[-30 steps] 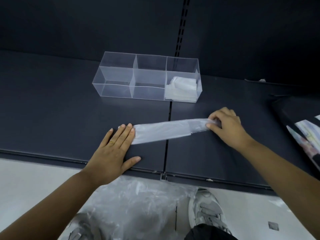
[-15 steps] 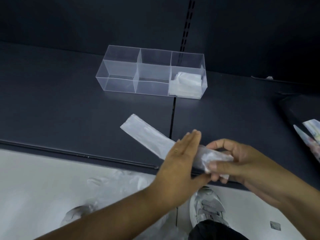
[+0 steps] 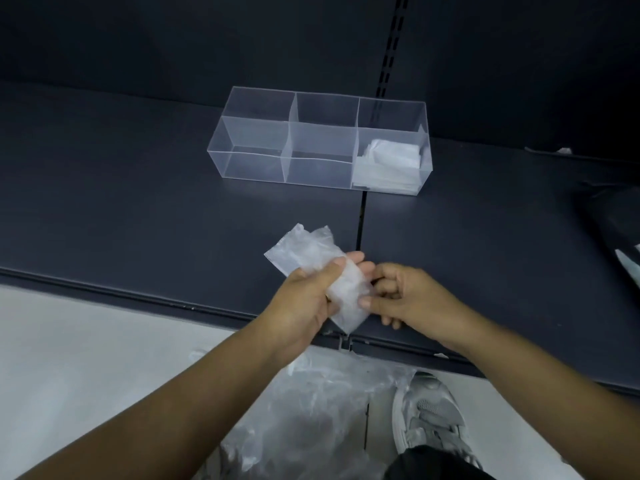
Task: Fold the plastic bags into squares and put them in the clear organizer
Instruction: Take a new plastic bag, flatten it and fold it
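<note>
Above the shelf's (image 3: 138, 220) front edge, our left hand (image 3: 304, 306) and right hand (image 3: 408, 296) grip the part-folded bag (image 3: 304, 254) (not yet square), likely needing another fold.

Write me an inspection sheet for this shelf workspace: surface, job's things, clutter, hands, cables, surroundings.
Surface: dark shelf, seam down the middle.
Job's things: clear organizer at the back, folded bags stacked in its right-end compartment, other compartments look empty; partly folded plastic bag held above the shelf.
Clutter: printed item cut off at the right edge.
Hands: left hand grips the bag; right hand pinches its near end.
Cables: nothing seen.
Surroundings: dark back panel; loose plastic and a grey shoe on the pale floor.
</note>
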The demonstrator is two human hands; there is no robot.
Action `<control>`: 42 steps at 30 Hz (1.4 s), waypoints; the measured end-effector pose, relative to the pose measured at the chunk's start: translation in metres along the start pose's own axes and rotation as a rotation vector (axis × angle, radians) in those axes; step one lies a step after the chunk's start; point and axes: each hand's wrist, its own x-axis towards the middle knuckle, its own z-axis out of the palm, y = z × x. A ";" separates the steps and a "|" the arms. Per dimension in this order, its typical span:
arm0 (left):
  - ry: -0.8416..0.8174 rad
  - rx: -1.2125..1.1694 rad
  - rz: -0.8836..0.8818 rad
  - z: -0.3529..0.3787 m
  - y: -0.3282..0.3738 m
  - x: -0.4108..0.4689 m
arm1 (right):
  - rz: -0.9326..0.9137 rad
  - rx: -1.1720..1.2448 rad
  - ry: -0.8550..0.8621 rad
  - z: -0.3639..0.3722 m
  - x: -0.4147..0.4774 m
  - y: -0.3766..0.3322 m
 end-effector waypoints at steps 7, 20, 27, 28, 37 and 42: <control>0.357 0.145 0.056 -0.042 0.018 0.035 | 0.088 -0.089 0.216 0.006 0.004 0.007; -0.029 1.583 0.743 -0.031 -0.052 -0.017 | 0.180 0.035 0.177 0.003 -0.001 -0.009; 0.217 1.262 0.755 -0.026 -0.043 -0.018 | 0.064 0.107 0.122 -0.006 -0.012 -0.029; 0.251 1.190 0.696 -0.026 -0.038 -0.018 | -0.019 0.048 0.116 -0.010 -0.011 -0.031; 0.365 0.618 0.328 -0.033 -0.015 0.001 | -0.060 -0.143 0.082 0.005 0.039 -0.019; 0.494 0.249 0.146 -0.038 -0.004 0.012 | -0.023 -0.179 0.246 0.015 0.053 -0.019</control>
